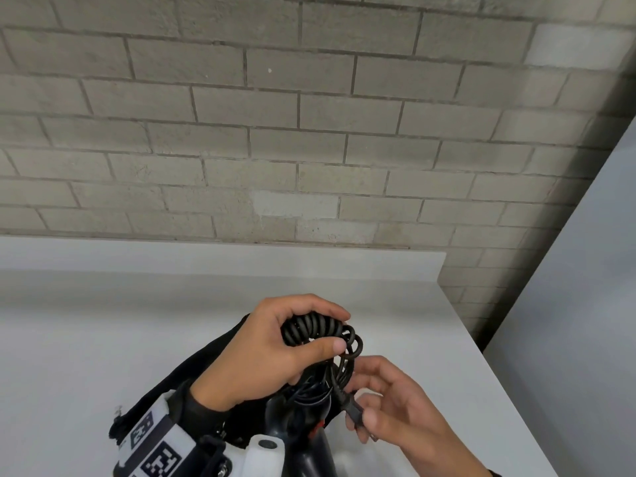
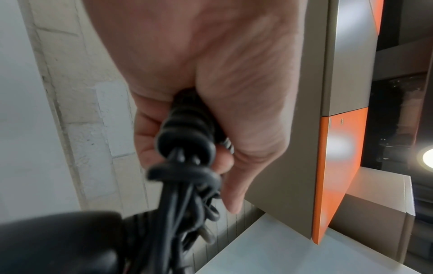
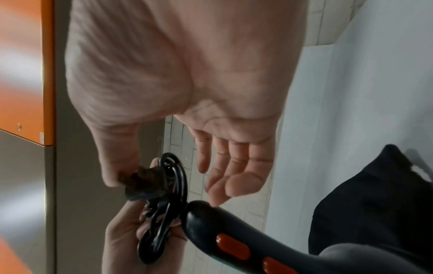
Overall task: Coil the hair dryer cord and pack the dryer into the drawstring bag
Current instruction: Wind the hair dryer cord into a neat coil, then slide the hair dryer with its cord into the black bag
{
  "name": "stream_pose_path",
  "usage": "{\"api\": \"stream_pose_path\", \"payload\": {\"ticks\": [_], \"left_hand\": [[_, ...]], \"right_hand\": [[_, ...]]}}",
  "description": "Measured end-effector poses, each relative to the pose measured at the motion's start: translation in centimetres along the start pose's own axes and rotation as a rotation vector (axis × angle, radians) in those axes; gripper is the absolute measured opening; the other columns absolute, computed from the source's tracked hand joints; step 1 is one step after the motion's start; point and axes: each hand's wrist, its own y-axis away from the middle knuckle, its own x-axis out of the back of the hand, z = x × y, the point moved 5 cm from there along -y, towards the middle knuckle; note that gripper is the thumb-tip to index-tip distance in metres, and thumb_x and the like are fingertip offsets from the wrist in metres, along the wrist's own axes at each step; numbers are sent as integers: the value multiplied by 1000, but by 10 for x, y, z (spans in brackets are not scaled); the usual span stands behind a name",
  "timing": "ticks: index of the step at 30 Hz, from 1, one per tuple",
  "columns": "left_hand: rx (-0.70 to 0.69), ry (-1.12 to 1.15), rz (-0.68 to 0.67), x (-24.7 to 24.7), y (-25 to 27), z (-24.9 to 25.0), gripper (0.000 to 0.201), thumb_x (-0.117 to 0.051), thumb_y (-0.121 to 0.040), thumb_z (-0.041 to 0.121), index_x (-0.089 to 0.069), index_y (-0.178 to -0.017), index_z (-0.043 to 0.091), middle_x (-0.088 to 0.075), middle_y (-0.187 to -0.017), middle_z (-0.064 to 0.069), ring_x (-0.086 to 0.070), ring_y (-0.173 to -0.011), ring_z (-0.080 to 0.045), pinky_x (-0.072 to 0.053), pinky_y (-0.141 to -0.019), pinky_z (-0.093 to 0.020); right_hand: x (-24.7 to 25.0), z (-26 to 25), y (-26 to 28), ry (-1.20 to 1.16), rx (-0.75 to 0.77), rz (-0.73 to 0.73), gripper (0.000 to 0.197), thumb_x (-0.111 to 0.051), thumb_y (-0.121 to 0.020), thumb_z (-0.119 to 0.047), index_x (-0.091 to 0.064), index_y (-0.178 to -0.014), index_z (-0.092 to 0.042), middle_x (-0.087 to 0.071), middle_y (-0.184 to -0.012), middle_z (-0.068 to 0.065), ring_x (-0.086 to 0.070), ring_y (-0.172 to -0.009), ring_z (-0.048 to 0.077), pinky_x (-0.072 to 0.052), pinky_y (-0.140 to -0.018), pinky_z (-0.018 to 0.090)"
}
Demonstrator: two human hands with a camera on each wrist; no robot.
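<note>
The white counter [image 1: 103, 339] runs bare to its far and right edges. The black drawstring bag [image 1: 192, 366] lies under the hair dryer [image 1: 306, 438]. The left hand [image 1: 261, 352] grips the coiled cord [image 1: 313, 330]; the right hand [image 1: 389, 401] pinches the plug [image 1: 352, 413].

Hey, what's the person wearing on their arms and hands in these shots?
Both hands are bare: no gloves or rings show on the left hand or right hand. The left wrist has a dark sleeve cuff and a strapped-on white camera mount with black-and-white square markers. The right forearm is mostly out of frame.
</note>
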Motion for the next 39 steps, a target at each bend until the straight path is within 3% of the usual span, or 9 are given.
{"api": "stream_pose_path", "payload": {"ticks": [4,7,11,15,20,24,31,37,39], "left_hand": [[9,10,-75,-8,-1,-2,20,-74,-84,29,-72,-104,29,-74,-96,-8,-51,-40,-13,-42,-43,-22],[14,18,-118,-14,-2,-2,22,-69,-87,33,-71,-108,26,-74,-100,-6,-51,-40,-16,-45,-46,-27],[21,5,-97,-18,-4,-4,23,-66,-89,38,-70,-107,25,-75,-100,-3,-54,-42,-21,-50,-51,-32],[31,21,6,-13,-6,-12,26,-63,-88,42,-71,-104,23,-76,-97,-3,-61,-49,-23,-52,-54,-31],[0,11,137,0,2,-25,45,-50,-90,58,-70,-111,24,-76,-100,1,-73,-84,-17,-54,-79,-21],[136,106,109,11,20,-60,50,-56,-82,56,-67,-117,23,-75,-107,-5,-73,-93,-23,-50,-98,-42],[213,-510,-341,-27,52,-118,75,-75,-70,66,-40,-135,52,-31,-145,32,-22,-137,14,-23,-118,-25],[328,-664,-351,-65,51,-138,62,-68,-68,72,-35,-121,68,-1,-160,8,6,-149,-20,-16,-121,-46],[311,-720,-291,-72,47,-138,51,-66,-76,63,-45,-122,58,-11,-158,7,-1,-148,-20,-21,-120,-41]], "right_hand": [[-7,-11,-5,9,91,37,58,-72,-79,-48,-56,-126,-17,-62,-119,13,-58,-84,28,-48,-70,32],[-15,-20,-11,34,123,16,39,-66,-88,-26,-58,-121,-7,-61,-112,26,-57,-77,23,-46,-64,31],[-24,-24,-15,157,95,-41,19,-71,-87,-15,-68,-103,-5,-72,-99,8,-60,-71,17,-47,-60,31],[-21,-17,-13,116,70,14,26,-79,-77,-23,-74,-96,-6,-74,-94,2,-65,-72,16,-50,-59,29],[-8,-6,-6,18,86,105,49,-90,-54,-48,-77,-86,-13,-74,-99,19,-71,-88,27,-55,-76,33],[12,8,3,-172,71,251,66,-97,-34,-45,-76,-79,-1,-73,-90,27,-67,-68,29,-52,-54,31],[40,37,21,-512,58,454,65,-101,-21,-32,-74,-70,1,-72,-88,28,-62,-54,27,-48,-42,30],[55,49,39,-582,46,586,64,-101,-16,-29,-75,-66,0,-73,-74,20,-68,-52,23,-55,-44,31],[61,56,46,-592,15,627,33,-96,-51,-22,-76,-64,0,-72,-68,19,-65,-47,23,-55,-43,31]]}}
